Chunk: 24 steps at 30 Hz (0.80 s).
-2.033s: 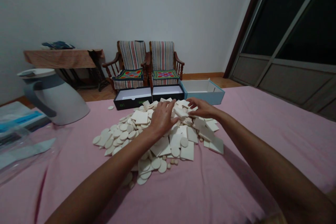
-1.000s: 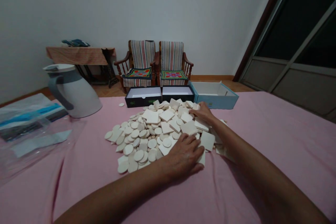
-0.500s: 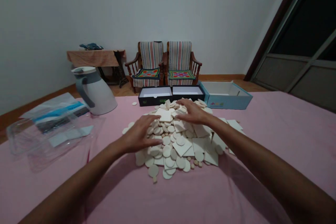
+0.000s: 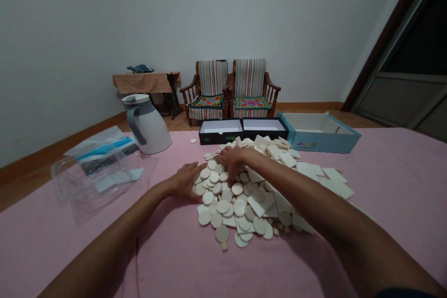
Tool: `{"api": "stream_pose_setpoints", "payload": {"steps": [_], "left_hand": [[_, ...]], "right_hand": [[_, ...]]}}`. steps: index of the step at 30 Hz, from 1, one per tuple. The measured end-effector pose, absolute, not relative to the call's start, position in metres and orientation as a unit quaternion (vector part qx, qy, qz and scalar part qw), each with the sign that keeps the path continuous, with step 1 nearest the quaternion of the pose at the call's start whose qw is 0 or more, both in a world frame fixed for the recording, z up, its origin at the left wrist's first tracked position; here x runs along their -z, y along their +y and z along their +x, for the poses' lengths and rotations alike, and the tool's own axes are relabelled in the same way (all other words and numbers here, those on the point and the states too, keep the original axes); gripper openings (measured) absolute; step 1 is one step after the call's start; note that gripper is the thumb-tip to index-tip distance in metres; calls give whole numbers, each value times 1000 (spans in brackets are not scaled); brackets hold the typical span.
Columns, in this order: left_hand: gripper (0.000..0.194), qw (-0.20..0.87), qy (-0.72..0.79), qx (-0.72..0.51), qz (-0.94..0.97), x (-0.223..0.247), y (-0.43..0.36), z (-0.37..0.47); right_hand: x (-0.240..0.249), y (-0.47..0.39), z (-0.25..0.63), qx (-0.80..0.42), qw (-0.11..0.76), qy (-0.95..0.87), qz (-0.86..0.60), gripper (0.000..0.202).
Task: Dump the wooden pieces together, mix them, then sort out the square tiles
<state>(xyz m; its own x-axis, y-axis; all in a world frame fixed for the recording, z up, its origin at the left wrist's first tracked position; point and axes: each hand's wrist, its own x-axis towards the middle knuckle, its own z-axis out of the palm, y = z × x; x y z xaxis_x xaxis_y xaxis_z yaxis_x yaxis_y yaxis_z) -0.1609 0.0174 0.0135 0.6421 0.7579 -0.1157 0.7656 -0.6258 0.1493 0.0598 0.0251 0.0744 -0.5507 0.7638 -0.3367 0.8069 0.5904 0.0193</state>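
A heap of pale wooden discs and squares (image 4: 240,207) lies on the pink cloth (image 4: 181,260). At the heap's left edge, my left hand (image 4: 186,181) has its fingers spread and touches the outer discs. My right hand (image 4: 232,160) reaches over the heap's upper left part, fingers apart and bent down among the discs. Neither hand has a piece gripped that I can see. My right forearm hides part of the heap's right side, where larger square pieces (image 4: 309,170) lie.
Two black trays (image 4: 220,137) and a light blue box (image 4: 323,143) stand behind the heap. A white and grey jug (image 4: 153,128) is at the left, beside clear plastic packaging (image 4: 63,181). One loose disc (image 4: 193,141) lies near the trays. Two chairs (image 4: 249,79) stand beyond.
The view has shifted, so the scene sits further right. My right hand has moved left across the heap, its fingers now bent downward. My left hand has drawn back to the heap's left edge.
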Motion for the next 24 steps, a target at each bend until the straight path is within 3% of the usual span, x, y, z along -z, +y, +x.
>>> {"api": "stream_pose_setpoints", "payload": {"steps": [4, 9, 11, 17, 24], "left_hand": [[95, 71, 401, -49, 912, -10, 15, -155], [73, 95, 410, -146, 895, -1, 4, -142], [72, 105, 414, -161, 890, 3, 2, -138], [79, 155, 452, -173, 862, 3, 8, -129], [82, 180, 425, -250, 851, -13, 18, -103]], "right_hand": [[-77, 29, 54, 21, 178, 876, 448, 90], [-62, 26, 51, -1, 133, 887, 443, 103], [-55, 25, 52, -5, 101, 897, 431, 98], [-42, 21, 61, -17, -26, 891, 453, 53], [-54, 24, 79, 5, -87, 870, 486, 45]]}}
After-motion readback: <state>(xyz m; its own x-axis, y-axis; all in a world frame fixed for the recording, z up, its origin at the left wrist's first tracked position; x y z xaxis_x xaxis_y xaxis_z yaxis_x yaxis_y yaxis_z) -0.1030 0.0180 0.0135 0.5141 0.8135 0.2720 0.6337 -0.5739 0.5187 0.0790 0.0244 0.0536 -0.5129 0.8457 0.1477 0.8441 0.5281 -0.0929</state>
